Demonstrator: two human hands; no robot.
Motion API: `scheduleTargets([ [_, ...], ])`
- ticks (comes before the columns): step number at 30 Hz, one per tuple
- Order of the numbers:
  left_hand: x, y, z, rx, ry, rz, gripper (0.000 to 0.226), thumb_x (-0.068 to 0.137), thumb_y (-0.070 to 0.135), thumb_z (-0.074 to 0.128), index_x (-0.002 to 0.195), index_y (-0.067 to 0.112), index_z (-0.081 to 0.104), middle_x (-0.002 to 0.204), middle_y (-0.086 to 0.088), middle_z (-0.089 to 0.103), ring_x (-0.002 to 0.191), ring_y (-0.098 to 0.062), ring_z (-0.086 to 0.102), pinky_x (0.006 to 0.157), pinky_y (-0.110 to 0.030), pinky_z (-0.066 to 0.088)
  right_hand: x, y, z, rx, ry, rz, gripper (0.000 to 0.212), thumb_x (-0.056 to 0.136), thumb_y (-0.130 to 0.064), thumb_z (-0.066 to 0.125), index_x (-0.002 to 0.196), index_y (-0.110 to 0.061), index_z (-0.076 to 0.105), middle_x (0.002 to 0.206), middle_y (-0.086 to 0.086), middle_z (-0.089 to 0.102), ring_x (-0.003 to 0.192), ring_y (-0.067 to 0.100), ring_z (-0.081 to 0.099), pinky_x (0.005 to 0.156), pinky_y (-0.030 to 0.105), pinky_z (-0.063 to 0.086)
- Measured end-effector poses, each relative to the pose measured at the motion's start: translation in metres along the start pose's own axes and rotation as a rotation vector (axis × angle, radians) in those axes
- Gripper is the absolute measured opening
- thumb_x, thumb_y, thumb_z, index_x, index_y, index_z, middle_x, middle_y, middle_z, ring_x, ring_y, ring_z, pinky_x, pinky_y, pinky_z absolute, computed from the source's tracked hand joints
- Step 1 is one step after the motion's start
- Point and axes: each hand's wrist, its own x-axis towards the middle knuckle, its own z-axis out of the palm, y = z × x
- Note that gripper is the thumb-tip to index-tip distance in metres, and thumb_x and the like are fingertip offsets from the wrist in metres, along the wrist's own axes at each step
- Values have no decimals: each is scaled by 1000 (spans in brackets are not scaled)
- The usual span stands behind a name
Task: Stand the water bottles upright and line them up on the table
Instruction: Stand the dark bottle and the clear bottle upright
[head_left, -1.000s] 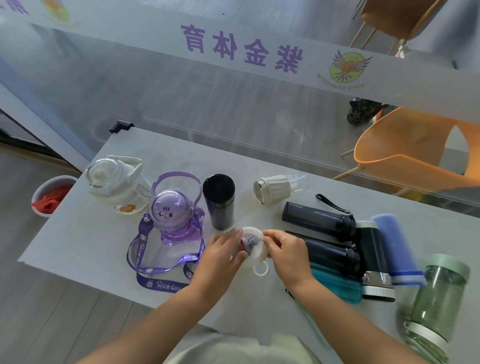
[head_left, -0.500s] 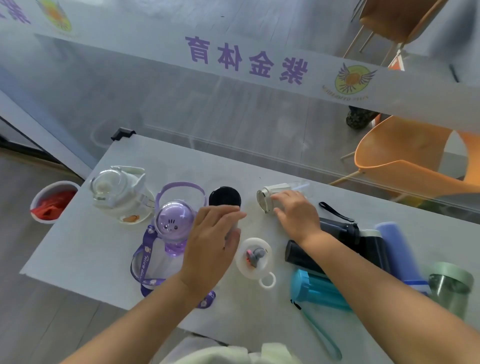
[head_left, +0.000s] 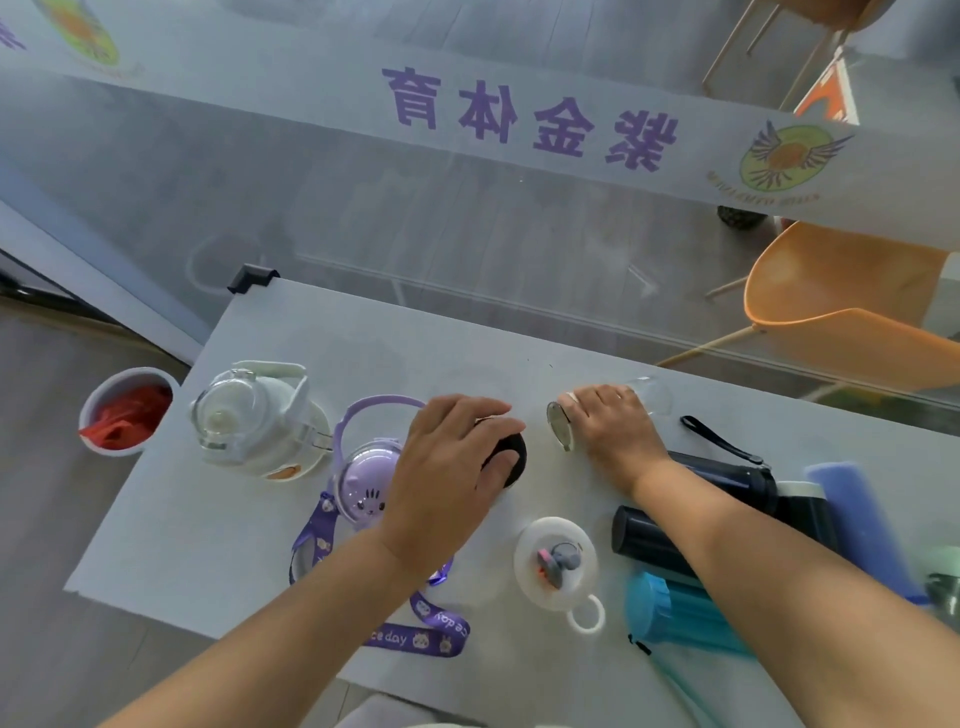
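My left hand (head_left: 449, 460) rests over the top of the upright black tumbler (head_left: 511, 457), fingers curled on its lid. My right hand (head_left: 613, 431) grips a clear bottle with a beige cap (head_left: 558, 426) that lies on its side at the table's back. A white jug (head_left: 254, 421), a purple bear bottle (head_left: 363, 491) and a white round-lidded bottle (head_left: 556, 564) stand upright. Lying flat at the right are two dark bottles (head_left: 644, 540), a teal bottle (head_left: 675, 613) and a blue one (head_left: 857, 519).
The grey table (head_left: 208, 530) stands against a glass wall. A purple lanyard (head_left: 436, 629) trails toward the front edge. A white bin with red contents (head_left: 124, 410) stands on the floor at the left. An orange chair (head_left: 841, 306) is behind the glass.
My left hand has moved onto the black tumbler's top. My right hand has closed further over the lying clear bottle. The white round-lidded bottle stands where both hands left it.
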Motion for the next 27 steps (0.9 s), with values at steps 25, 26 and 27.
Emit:
scheduleTargets([
  [25, 5, -9, 4, -57, -4, 177, 19, 87, 17, 52, 93, 10, 69, 96, -4, 68, 92, -19, 50, 83, -31, 43, -74, -38, -32, 837, 51, 379, 87, 72, -23, 79, 139, -11, 25, 131, 11, 46, 113, 22, 50, 96, 34, 42],
  [26, 5, -7, 4, -49, 2, 179, 20, 87, 16, 51, 93, 11, 69, 97, -4, 68, 92, -19, 50, 83, -32, 43, -78, -36, -32, 815, 33, 388, 89, 74, -21, 77, 142, -11, 21, 135, 11, 44, 118, 23, 48, 98, 32, 40],
  [27, 5, -6, 5, -41, 11, 180, 20, 87, 15, 50, 92, 12, 69, 97, -4, 68, 93, -20, 50, 83, -32, 43, -83, -32, -31, 787, 21, 401, 89, 76, -20, 75, 144, -13, 18, 137, 10, 43, 122, 23, 47, 100, 31, 38],
])
